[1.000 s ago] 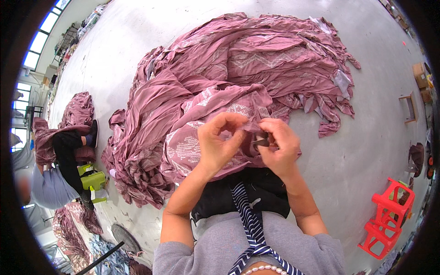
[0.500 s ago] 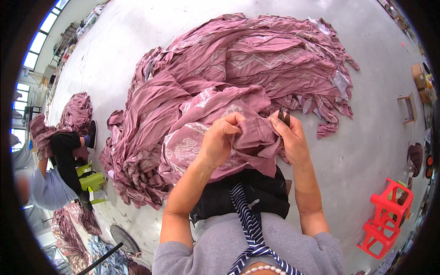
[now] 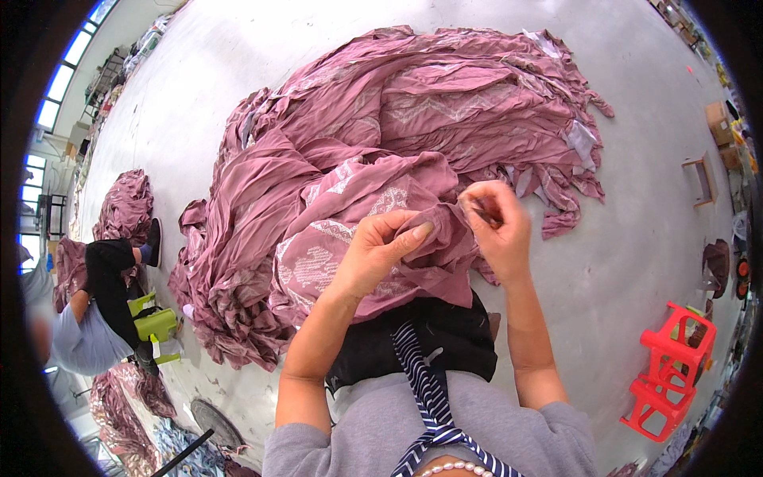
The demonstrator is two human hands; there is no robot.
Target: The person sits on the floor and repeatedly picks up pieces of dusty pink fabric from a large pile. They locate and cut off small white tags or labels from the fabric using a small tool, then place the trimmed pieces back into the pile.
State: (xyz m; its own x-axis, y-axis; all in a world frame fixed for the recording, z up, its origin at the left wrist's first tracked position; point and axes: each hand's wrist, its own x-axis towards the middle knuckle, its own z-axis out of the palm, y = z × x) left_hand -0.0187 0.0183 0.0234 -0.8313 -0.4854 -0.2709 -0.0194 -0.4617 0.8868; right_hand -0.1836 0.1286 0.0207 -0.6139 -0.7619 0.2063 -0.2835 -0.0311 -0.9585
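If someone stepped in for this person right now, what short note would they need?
Left hand: gripping a fold of the mauve cloth on the lap.
Right hand: pinching the same fold's edge beside it, fingers closed; anything in them is too small to tell.
Cloth pile: spread on the floor ahead.
Done and left: cannot tell, the pile looks unsorted.
Nearby: red stool to the right, another person at left.

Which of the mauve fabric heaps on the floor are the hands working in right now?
The large mauve fabric heap spread straight ahead; both the left hand and right hand pinch its near edge. The smaller mauve pile lies far left beside a seated co-worker.
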